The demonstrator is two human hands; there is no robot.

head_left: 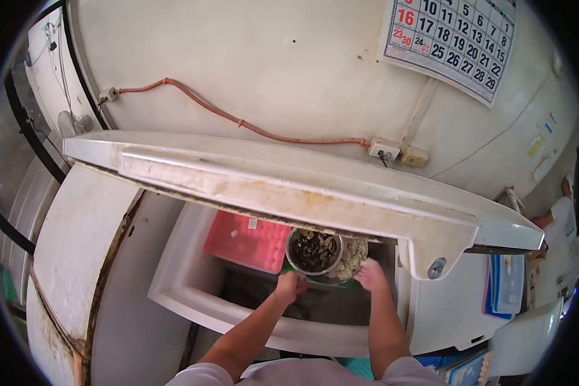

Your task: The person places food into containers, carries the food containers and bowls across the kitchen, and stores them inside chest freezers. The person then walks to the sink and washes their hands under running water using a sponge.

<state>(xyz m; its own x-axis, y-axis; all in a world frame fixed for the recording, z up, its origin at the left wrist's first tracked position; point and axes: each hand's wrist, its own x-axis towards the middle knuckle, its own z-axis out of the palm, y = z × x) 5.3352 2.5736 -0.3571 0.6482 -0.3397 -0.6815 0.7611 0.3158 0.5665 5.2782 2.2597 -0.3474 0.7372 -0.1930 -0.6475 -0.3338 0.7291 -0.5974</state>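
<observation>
Both my arms reach down into a white chest freezer [238, 315] under its raised lid [289, 193]. My left hand [291, 286] is closed at the lower left edge of a round metal bowl [315, 251] that holds dark pieces. Right of the bowl, partly behind it, lies a round container of pale pieces [352, 259], and my right hand [371, 276] has its fingers bent at that container's right edge. Beneath them shows a green edge. What my fingers grip exactly is too small to tell. A pink tray [248, 241] is just left of the bowl.
A calendar [450, 45] and a red cable [206, 106] running to a socket [384, 148] are on the wall. Blue and clear trays [508, 283] stand at the right. Another person's arm and white shirt [561, 222] show at the far right.
</observation>
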